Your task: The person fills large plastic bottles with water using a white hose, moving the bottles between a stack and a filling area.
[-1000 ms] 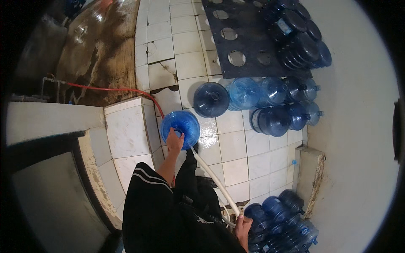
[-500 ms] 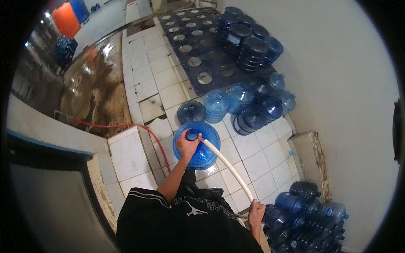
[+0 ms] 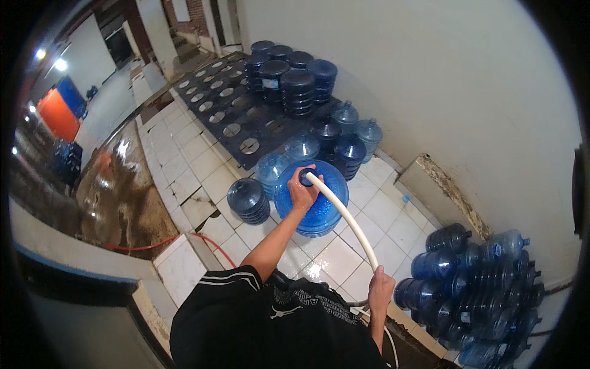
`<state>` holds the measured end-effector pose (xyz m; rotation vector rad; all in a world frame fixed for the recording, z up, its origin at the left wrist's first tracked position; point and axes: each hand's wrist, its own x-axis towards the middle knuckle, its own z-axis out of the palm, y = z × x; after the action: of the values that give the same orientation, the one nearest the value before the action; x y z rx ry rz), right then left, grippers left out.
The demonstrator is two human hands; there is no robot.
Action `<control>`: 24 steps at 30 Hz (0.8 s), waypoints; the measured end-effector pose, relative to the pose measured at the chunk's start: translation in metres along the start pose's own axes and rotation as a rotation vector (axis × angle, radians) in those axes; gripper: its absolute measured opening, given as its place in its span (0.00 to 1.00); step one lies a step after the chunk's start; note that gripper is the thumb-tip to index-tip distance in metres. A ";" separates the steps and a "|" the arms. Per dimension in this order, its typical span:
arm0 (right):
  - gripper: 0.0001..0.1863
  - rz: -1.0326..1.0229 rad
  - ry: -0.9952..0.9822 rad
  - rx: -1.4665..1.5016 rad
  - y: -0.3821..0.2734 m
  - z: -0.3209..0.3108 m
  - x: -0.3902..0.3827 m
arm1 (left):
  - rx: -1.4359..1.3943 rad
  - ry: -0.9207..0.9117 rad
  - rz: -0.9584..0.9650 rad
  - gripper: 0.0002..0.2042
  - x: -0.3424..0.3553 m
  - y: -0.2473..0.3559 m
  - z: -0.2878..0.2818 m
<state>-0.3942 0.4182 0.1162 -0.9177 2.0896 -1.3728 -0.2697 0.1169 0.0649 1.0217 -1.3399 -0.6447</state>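
A large blue water jug (image 3: 322,209) stands in front of me with its mouth facing up. My left hand (image 3: 302,194) wraps round its neck, fingers closed. One end of a cream-coloured hose (image 3: 347,218) meets the jug's mouth; how far in it reaches I cannot tell. Farther down, my right hand (image 3: 381,284) is closed round the hose, which bends between the two hands. A darker jug (image 3: 248,200) stands left of the blue one. Just behind it is a light blue jug (image 3: 269,169).
More jugs (image 3: 350,150) stand upright behind, and others (image 3: 298,89) on a dark mat with round holes (image 3: 212,101). A pile of lying jugs (image 3: 436,264) is at the right. A red hose (image 3: 215,246) crosses the floor at left, near a tiled ledge (image 3: 178,270).
The hose end has gone from beside the jug's neck to its mouth. My view has turned, so the surroundings sit farther left. Both hands keep their grips.
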 end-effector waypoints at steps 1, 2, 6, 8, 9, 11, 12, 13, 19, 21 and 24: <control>0.30 -0.008 0.025 -0.018 0.000 -0.005 0.001 | -0.003 -0.044 0.058 0.17 -0.002 0.004 0.008; 0.31 0.003 0.050 -0.029 0.001 -0.010 0.001 | -0.008 -0.076 0.132 0.16 -0.003 0.008 0.015; 0.30 0.040 0.157 0.037 0.007 -0.028 -0.002 | 0.020 -0.160 0.310 0.17 -0.004 0.023 0.047; 0.30 0.068 0.177 0.100 0.010 -0.033 -0.007 | -0.023 -0.183 0.331 0.17 -0.003 0.030 0.063; 0.30 0.046 0.186 0.085 0.012 -0.034 -0.009 | -0.020 -0.181 0.311 0.17 -0.005 0.033 0.068; 0.29 0.017 0.204 0.080 0.016 -0.032 -0.010 | -0.032 -0.185 0.268 0.17 -0.006 0.036 0.079; 0.29 0.016 0.221 0.086 0.018 -0.031 -0.012 | -0.060 -0.195 0.173 0.17 -0.005 0.035 0.082; 0.29 0.007 0.237 0.095 0.019 -0.029 -0.011 | -0.062 -0.152 0.189 0.16 -0.002 0.034 0.085; 0.31 0.076 0.302 0.094 0.011 -0.017 -0.015 | -0.053 -0.031 0.076 0.14 0.014 0.025 0.081; 0.31 0.070 0.291 0.079 0.005 -0.014 -0.011 | -0.102 -0.055 0.027 0.12 0.015 0.029 0.075; 0.32 0.050 0.284 0.023 -0.002 -0.008 -0.007 | -0.143 -0.125 0.040 0.10 0.009 0.037 0.059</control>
<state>-0.3947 0.4279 0.1212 -0.6885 2.2806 -1.5743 -0.3324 0.1128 0.0973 0.8486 -1.3975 -0.7735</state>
